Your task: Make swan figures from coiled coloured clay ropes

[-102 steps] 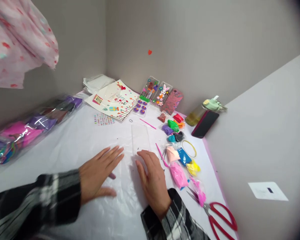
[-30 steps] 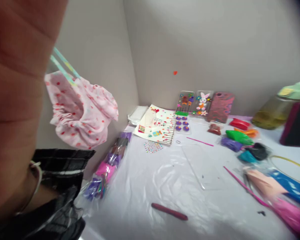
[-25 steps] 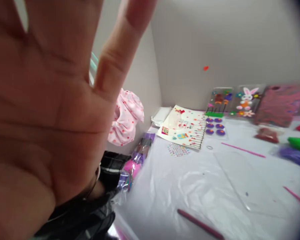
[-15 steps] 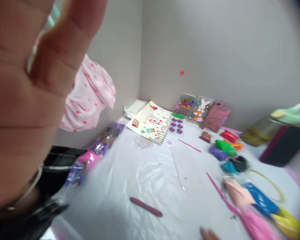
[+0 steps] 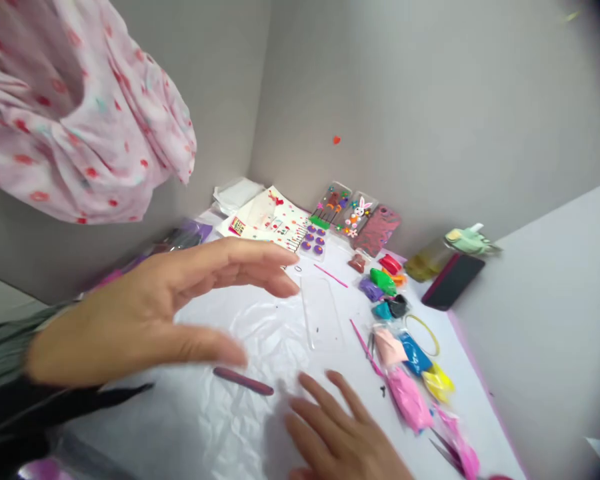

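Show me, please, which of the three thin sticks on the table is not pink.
The dark maroon stick, just below the left hand in the picture; the rear pink stick and nearer pink stick differ in colour.

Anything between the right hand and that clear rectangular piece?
Nothing visible stands between the right hand and the clear rectangular piece; the dark red stick lies left of that path, a small black scrap right of it.

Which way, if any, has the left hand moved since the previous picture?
Yes, downward: the left hand, earlier overlapping the hanging pink cloth, now appears below it.
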Demonstrator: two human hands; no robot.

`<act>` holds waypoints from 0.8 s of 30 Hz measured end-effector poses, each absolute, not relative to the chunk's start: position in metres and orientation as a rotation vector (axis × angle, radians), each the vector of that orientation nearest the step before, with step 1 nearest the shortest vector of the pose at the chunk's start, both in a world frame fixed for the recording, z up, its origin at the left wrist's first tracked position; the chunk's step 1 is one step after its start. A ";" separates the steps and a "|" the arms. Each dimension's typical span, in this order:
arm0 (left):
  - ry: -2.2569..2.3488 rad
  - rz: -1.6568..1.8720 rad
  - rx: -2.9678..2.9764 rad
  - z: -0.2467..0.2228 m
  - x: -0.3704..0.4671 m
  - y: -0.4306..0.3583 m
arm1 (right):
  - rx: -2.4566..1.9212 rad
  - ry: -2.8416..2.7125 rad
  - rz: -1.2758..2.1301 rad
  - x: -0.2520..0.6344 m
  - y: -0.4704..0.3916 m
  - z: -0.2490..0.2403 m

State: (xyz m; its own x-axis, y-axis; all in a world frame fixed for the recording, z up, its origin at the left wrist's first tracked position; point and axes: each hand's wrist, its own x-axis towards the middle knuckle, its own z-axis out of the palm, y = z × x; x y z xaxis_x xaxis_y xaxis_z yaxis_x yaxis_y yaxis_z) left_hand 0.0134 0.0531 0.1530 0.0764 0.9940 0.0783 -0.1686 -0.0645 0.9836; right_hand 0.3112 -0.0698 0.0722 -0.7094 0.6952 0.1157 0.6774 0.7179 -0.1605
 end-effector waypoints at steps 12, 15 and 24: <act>0.989 1.358 1.398 0.078 0.059 0.085 | -0.542 -2.980 0.177 0.198 0.033 0.026; 1.008 1.362 1.399 0.078 0.058 0.080 | -0.652 -2.947 0.184 0.200 0.031 0.016; 1.093 1.456 1.262 0.061 0.050 0.093 | -0.791 -2.889 0.266 0.203 0.029 0.021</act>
